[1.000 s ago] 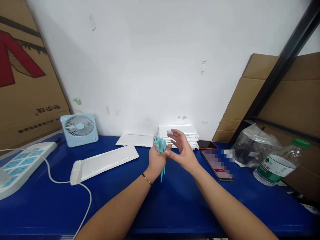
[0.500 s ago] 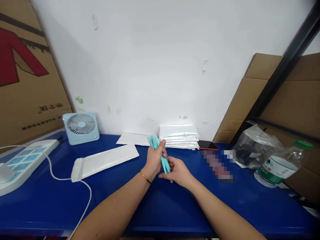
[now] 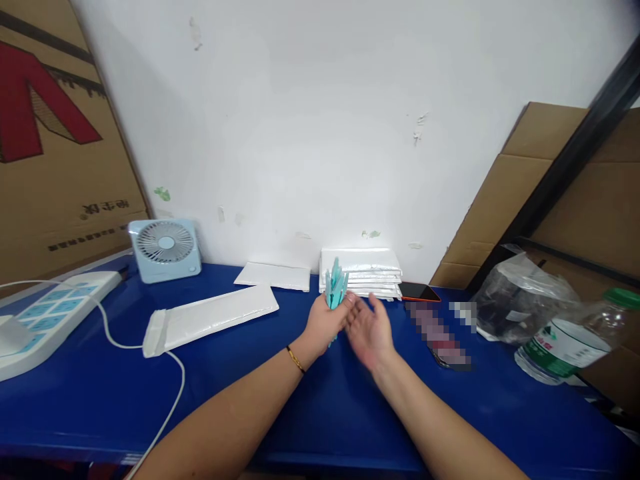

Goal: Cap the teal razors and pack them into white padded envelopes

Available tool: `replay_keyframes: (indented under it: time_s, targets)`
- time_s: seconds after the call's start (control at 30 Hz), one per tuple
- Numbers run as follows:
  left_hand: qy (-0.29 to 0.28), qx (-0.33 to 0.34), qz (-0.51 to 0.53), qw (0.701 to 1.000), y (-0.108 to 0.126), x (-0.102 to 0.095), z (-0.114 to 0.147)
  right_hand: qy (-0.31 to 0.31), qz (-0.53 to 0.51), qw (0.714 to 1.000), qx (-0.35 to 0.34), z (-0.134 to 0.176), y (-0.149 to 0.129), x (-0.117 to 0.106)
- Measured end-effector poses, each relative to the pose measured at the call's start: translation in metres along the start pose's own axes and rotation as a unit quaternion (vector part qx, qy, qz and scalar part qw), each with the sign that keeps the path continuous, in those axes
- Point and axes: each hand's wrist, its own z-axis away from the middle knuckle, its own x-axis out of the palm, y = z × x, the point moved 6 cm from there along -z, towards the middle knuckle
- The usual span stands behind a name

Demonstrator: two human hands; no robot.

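Observation:
A bundle of thin teal strips (image 3: 337,290) stands roughly upright in my left hand (image 3: 324,325), whose fingers are wrapped around its lower part. What exactly the strips are, I cannot make out. Close beside it, my right hand (image 3: 371,331) is open, its palm toward the bundle and its thumb raised; its fingertips meet or nearly meet the left hand. Behind the hands lies a stack of white padded envelopes (image 3: 360,261). To the left, a long white padded envelope (image 3: 213,319) lies on the blue table (image 3: 320,413), and another white envelope (image 3: 273,275) is near the wall.
A light-blue fan (image 3: 165,250) and a white power strip (image 3: 65,317) with a white cable (image 3: 180,393) occupy the left. On the right are a phone (image 3: 421,292), a blurred-out item (image 3: 440,337), a plastic bag (image 3: 520,293) and a green-capped bottle (image 3: 567,343). Cardboard (image 3: 505,187) leans behind.
My right hand has opened and turned its palm toward the bundle, away from the strips' lower ends. My left hand has moved slightly right and tipped the bundle more upright.

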Motion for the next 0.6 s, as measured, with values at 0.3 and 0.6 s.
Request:
replay_keyframes:
  time_s: [0.3,0.6]
  targets:
    - [-0.048,0.142,-0.32,0.935,0.012,0.006,0.005,0.0,0.175,0.972,-0.158,0.015,-0.015,0.024]
    - [-0.129,0.116,-0.378,0.909,-0.006,0.013,0.005,0.063,0.326,0.876,-0.349,0.035,-0.071,0.015]
